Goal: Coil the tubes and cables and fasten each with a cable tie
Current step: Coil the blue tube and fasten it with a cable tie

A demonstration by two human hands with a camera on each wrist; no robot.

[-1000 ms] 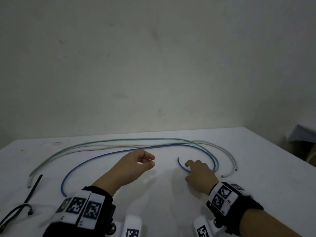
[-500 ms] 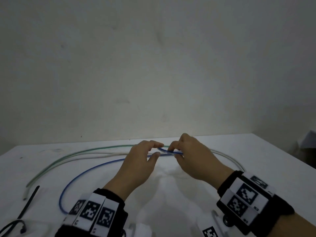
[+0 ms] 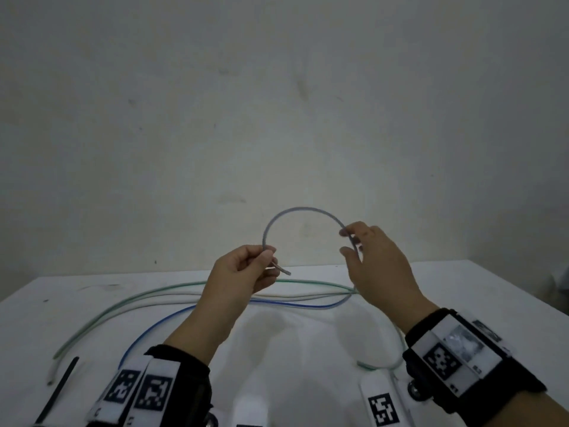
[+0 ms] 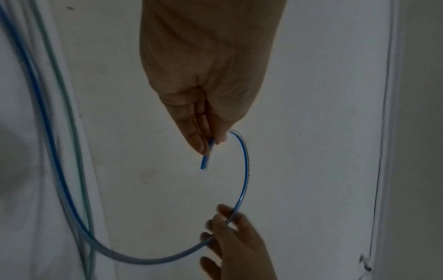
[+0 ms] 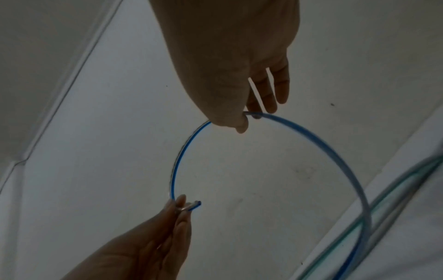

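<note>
A blue tube arches in the air between both hands, above the white table. My left hand pinches it near its free end, which sticks out past the fingers. My right hand pinches the tube further along; from there it drops to the table and runs left as a long blue curve. A green tube and a white tube lie on the table behind the hands. A black cable tie lies at the front left.
A plain wall rises right behind the table's far edge. The table's right edge is near my right wrist. The ends of the green and white tubes curl at the front right.
Both hands have lifted the blue tube's end off the table and moved apart, bending it into an arch. One second ago my left hand held nothing.
</note>
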